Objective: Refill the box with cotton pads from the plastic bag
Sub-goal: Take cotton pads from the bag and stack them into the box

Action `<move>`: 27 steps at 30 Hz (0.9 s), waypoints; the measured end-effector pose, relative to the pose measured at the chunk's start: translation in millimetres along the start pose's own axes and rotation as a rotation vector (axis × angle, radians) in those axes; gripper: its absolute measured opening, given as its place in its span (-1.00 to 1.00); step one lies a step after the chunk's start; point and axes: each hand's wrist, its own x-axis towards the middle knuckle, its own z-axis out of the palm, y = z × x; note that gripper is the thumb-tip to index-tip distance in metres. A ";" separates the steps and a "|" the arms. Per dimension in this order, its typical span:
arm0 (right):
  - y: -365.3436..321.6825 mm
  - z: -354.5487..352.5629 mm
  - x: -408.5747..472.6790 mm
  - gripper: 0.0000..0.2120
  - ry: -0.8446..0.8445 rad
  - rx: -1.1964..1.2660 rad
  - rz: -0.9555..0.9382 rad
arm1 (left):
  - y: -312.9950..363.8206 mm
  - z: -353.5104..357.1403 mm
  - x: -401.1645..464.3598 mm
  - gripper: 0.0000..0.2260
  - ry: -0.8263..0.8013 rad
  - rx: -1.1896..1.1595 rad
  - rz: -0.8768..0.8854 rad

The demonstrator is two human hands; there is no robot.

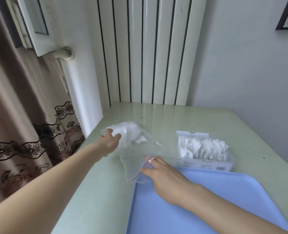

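Counter (198, 119): pale green and glossy, set against a striped wall panel; it carries everything below.
Tray (224, 208): light blue, at the near right of the counter, under the right forearm; its far left corner lies just under the bag's mouth.
Plastic bag (136, 154): clear, lying flat on the counter between the two hands; its long axis runs from far left to near right, with the red-lined zip mouth toward the tray and the closed end away at the far left.
Box (207, 162): white, open at the top, to the right of the bag and just beyond the tray's far edge; its long side runs roughly left to right.
Cotton pads in the box (202, 147): a crowded row standing on edge, filling most of the box.
Cotton pads in the bag (133, 132): a white clump bunched in the bag's far end, right by the left fingers.
Left hand (109, 141): reaches over the bag's far end, fingers curled round the plastic and the clump.
Right hand (161, 173): fingers mostly straight, tips resting at the red zip edge; whether they pinch it cannot be told.
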 end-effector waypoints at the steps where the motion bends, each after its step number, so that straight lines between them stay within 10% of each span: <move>1: -1.0 0.6 8.1 -0.27 -0.001 -0.002 0.017 | -1.2 0.4 1.7 -0.49 0.005 -0.054 -0.009; 16: 31.7 23.3 161.1 -0.31 0.176 0.224 0.349 | -3.3 2.9 68.3 -0.42 -0.022 0.228 0.113; 27: 42.6 24.0 207.0 -0.85 0.500 0.615 0.558 | -12.0 9.4 82.7 -0.51 -0.006 0.329 0.222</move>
